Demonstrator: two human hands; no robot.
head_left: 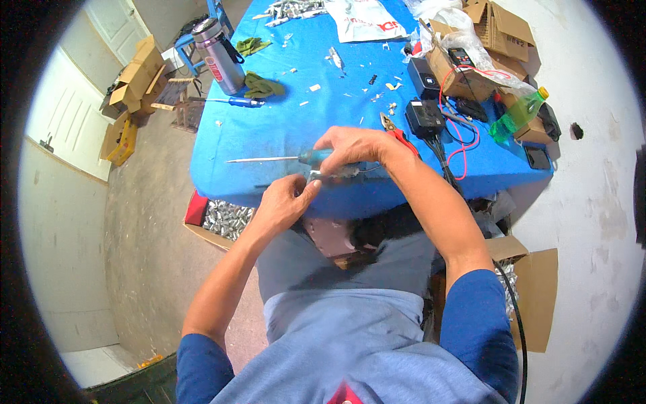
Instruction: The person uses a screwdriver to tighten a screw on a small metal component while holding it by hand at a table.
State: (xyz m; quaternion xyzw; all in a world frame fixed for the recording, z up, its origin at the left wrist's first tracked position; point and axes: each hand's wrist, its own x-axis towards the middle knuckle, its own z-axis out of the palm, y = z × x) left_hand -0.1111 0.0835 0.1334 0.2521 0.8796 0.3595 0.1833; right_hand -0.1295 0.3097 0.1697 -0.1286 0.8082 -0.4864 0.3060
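Observation:
My right hand is closed around the teal handle of a screwdriver, whose long thin shaft points left over the near edge of the table. Below it, my left hand pinches a small silvery-white piece between thumb and fingers. A greyish part shows under my right hand, partly covered and blurred; its kind is unclear. Just beyond my right wrist lie pliers with red handles. Another screwdriver with a blue handle rests farther off to the left.
A blue cloth covers the table, with scattered scraps. A steel thermos and green rag stand left. Black power boxes, cables, a green bottle and a phone crowd the right. Silvery pieces fill a box below.

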